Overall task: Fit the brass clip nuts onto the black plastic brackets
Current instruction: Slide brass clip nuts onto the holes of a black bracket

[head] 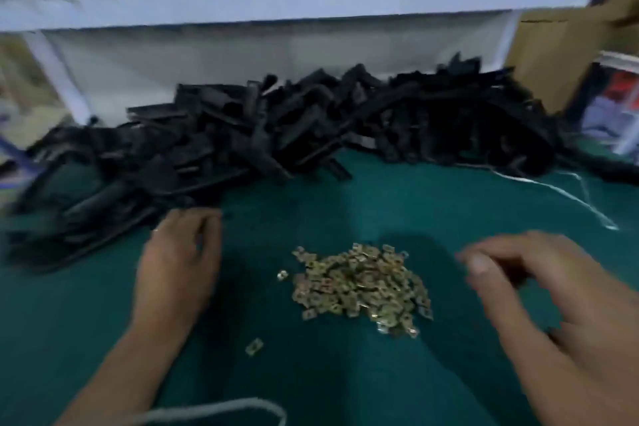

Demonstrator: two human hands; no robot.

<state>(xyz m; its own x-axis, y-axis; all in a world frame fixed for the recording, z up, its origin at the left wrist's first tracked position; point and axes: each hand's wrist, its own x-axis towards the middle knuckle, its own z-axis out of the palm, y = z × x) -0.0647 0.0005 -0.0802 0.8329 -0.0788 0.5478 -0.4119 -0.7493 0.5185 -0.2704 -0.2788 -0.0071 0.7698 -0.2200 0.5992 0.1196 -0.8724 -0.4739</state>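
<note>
Where green desk (345, 373) shows bare between the hands: brass clip nuts (361, 282) heaped mid-desk, one stray nut (254, 346) lying apart toward the near edge. Black plastic brackets (242, 142) piled along the far side under a white shelf (294, 0). Left hand (179, 263) at the pile's near edge, fingers curled, grip content hidden. Right hand (525, 284) blurred, fingers loosely bent, seemingly holding nothing.

Open green bench (311, 380) lies between the left hand (176, 263) and right hand (539, 290), except for the nut pile (363, 285) in the middle. One stray nut (254, 346) sits near the left wrist. Just beyond the left hand's fingertips the bracket heap (242, 149) walls off the far side. A white string (567, 197) crosses the cloth beyond the right hand; a cord (221, 408) loops under the left forearm.
</note>
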